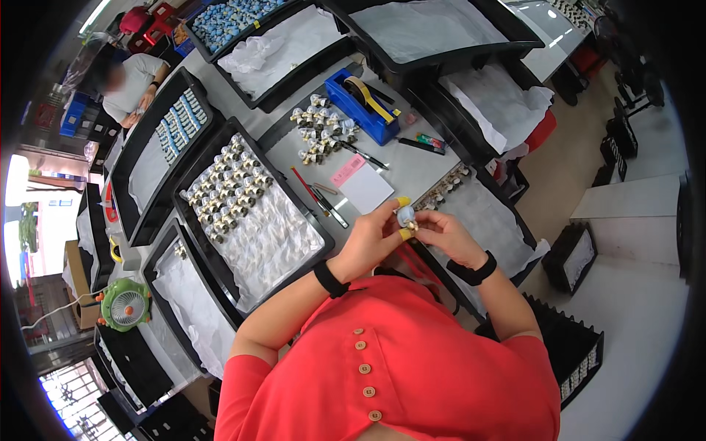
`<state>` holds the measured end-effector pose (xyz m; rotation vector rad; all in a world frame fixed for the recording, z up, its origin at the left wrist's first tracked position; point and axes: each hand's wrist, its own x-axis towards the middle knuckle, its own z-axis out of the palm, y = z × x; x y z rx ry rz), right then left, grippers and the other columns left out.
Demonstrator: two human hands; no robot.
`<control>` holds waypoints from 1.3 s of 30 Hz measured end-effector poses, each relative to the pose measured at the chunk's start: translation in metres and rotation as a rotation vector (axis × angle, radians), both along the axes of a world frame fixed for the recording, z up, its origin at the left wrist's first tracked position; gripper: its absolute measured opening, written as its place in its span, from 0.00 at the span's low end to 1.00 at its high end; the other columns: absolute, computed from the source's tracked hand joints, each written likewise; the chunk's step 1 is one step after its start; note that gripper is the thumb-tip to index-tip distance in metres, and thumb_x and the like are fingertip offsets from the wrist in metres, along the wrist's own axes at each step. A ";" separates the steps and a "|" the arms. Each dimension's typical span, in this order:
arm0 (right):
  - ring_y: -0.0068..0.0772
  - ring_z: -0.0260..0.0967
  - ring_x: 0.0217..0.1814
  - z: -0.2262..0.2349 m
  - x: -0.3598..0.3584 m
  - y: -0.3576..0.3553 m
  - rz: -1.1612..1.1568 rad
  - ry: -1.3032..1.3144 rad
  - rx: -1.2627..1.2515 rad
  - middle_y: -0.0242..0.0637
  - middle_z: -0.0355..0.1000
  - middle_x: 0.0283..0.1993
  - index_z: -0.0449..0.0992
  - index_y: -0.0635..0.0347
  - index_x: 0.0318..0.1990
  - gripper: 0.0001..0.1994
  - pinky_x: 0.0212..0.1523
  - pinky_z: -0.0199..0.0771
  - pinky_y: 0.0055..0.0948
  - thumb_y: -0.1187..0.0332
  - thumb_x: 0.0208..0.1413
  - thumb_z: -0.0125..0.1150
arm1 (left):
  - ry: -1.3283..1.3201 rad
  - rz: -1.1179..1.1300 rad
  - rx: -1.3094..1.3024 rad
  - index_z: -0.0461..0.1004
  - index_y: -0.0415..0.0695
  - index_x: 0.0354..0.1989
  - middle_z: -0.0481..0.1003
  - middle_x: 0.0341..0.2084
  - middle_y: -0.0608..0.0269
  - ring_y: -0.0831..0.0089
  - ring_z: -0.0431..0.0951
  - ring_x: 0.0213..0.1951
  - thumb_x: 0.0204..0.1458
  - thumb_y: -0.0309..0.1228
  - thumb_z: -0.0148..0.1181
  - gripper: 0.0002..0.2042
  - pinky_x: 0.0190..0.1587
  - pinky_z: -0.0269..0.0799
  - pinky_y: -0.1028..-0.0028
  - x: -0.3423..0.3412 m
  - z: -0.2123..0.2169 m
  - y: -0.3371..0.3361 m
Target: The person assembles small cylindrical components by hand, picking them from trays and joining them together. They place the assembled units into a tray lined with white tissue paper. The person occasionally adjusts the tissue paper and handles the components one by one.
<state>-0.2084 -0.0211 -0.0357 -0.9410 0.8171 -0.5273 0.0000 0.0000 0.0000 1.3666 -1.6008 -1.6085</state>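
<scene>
Close in front of my chest I hold a small figurine [406, 214] with a pale blue rounded top and a cream and gold lower part. My left hand [368, 239] pinches it between thumb and forefinger, both wrapped in yellow at the tips. From the other side, the fingertips of my right hand [450, 239] close on its lower end. Just beyond my left hand lie a white and pink notepad [368, 191] and several pens [329, 207]. Similar figurines [320, 128] stand grouped farther back on the table.
To the left, a black tray [323, 239] holds rows of figurines on crinkled plastic. A blue tape dispenser [368, 110] stands beyond the notepad. Another paper-lined tray [493, 213] with small parts sits at right. A person [136, 84] works at far left; a green fan [123, 305] stands nearer.
</scene>
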 end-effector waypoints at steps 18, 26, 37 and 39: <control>0.49 0.68 0.39 -0.208 -0.070 0.024 -0.065 1.099 -0.670 0.43 0.68 0.37 0.69 0.60 0.36 0.09 0.39 0.68 0.42 0.72 0.46 0.58 | 0.068 0.490 0.179 0.64 0.38 0.54 0.70 0.38 0.65 0.82 0.71 0.35 0.51 0.21 0.56 0.20 0.39 0.69 0.82 0.068 -0.048 0.069; 0.47 0.69 0.38 -0.164 -0.060 -0.003 0.086 1.068 -0.839 0.44 0.69 0.35 0.70 0.61 0.36 0.11 0.39 0.70 0.41 0.71 0.44 0.61 | 0.031 0.621 0.165 0.66 0.39 0.53 0.72 0.37 0.67 0.84 0.70 0.34 0.51 0.23 0.57 0.19 0.38 0.67 0.81 0.086 -0.035 0.094; 0.31 0.72 0.36 -0.014 0.264 -0.033 0.484 0.259 -0.745 0.39 0.72 0.34 0.71 0.63 0.41 0.13 0.38 0.71 0.27 0.71 0.46 0.62 | 0.108 0.875 0.197 0.64 0.37 0.54 0.71 0.38 0.66 0.82 0.72 0.36 0.53 0.25 0.55 0.20 0.42 0.68 0.80 0.155 -0.020 0.158; 0.41 0.68 0.45 -0.055 0.313 -0.038 0.455 0.295 -1.161 0.42 0.70 0.41 0.69 0.60 0.45 0.19 0.45 0.68 0.35 0.71 0.43 0.62 | 0.134 0.916 0.159 0.64 0.38 0.54 0.71 0.39 0.65 0.81 0.72 0.37 0.53 0.25 0.56 0.20 0.42 0.68 0.80 0.170 -0.018 0.171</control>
